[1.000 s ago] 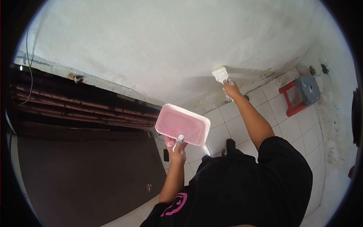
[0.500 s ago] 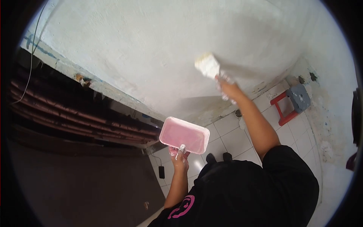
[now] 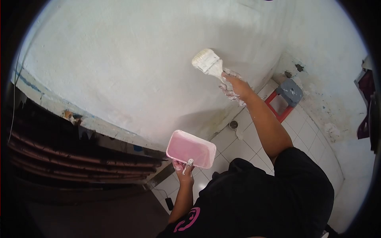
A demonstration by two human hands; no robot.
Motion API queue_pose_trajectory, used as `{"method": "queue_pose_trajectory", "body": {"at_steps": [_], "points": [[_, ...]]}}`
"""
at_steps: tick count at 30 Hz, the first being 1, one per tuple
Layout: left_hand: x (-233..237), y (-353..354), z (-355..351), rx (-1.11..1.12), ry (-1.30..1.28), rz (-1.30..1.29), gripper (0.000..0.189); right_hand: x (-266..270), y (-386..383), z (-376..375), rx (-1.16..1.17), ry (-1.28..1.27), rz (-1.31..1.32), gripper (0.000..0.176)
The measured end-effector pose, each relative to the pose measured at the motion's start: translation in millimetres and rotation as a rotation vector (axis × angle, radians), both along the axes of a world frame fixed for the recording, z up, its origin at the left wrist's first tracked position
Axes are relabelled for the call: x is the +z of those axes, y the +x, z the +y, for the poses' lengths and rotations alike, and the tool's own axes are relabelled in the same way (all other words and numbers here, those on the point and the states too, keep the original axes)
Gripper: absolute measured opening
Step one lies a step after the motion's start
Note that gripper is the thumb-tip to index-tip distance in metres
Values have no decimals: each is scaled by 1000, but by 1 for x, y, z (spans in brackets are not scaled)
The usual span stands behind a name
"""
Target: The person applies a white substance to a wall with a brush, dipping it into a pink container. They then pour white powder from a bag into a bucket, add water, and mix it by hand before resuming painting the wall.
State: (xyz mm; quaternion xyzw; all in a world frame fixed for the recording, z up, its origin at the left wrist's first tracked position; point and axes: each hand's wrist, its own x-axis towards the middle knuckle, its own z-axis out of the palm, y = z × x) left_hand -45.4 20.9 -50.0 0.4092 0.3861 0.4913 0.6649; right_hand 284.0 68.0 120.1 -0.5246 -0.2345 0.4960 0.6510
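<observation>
While the right hand (image 3: 234, 88) has fingers clamped on the wet brush (image 3: 207, 62) at 12 o'clock by the wall (image 3: 119, 67), the head view suggests paint could run down the handle. Left hand (image 3: 183, 168) fingers are closed on just the near edge of the pink tray (image 3: 190, 148) at 6 o'clock, so a tilt likely spills onto the floor (image 3: 238, 148).

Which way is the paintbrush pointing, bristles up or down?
Bristles up. The paintbrush in the right hand has its white bristles above the hand, away from the tiled floor.

Bare wall (image 3: 119, 59) open around the brush (image 3: 207, 62); stool (image 3: 287, 95) and perhaps a tin (image 3: 233, 124) below, well apart.
</observation>
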Motion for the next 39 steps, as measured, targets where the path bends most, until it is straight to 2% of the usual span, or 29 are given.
{"method": "queue_pose_trajectory", "body": {"at_steps": [3, 6, 8, 11, 12, 14, 16, 18, 19, 21, 22, 24, 27, 29, 31, 33, 37, 39], "points": [[9, 15, 7, -62, -31, -52, 55, -72, 14, 19, -145, -93, 101, 32], [12, 26, 13, -100, -87, -162, 57, -153, 27, 14, 13, -293, 167, 26], [7, 33, 20, -105, -86, -157, 57, -175, 46, 10, 26, -334, 144, 26], [16, 54, 31, -90, -87, -134, 57, -176, 82, 10, -376, -324, -46, 31], [20, 67, 33, -73, -80, -121, 57, -155, 101, 13, -544, -279, -127, 31], [23, 88, 38, -78, -92, -134, 56, -103, 142, 8, -583, -68, -618, 25], [25, 118, 40, -76, -96, -146, 56, -58, 186, 17, -725, 299, -1036, 25], [29, 150, 45, -109, -119, -140, 56, -3, 206, 13, -639, 401, -1232, 19], [29, 165, 45, -97, -120, -133, 56, -4, 212, 18, -629, 404, -1223, 19], [27, 188, 47, -78, -140, -129, 58, -9, 218, 28, -562, 414, -1436, 15], [25, 199, 46, -67, -135, -127, 58, -32, 223, 34, -445, 267, -1373, 18], [21, 214, 45, -81, -132, -120, 60, -87, 218, 32, -441, 134, -1311, 14], [23, 233, 40, -55, -142, -101, 60, -168, 229, 9, -226, 0, -1353, 13], [25, 244, 36, -40, -143, -110, 59, -183, 240, 0, -154, -81, -1352, 14], [26, 251, 34, -30, -145, -116, 58, -169, 252, -1, 25, -296, -1306, 15], [28, 258, 36, -9, -136, -126, 59, -122, 271, 7, 3, -249, -1339, 15], [30, 268, 40, -29, -103, -154, 59, -1, 317, 19, -194, 98, -1438, 18], [32, 278, 40, -37, -102, -162, 59, 55, 316, 13, -349, 283, -1317, 19]]}}
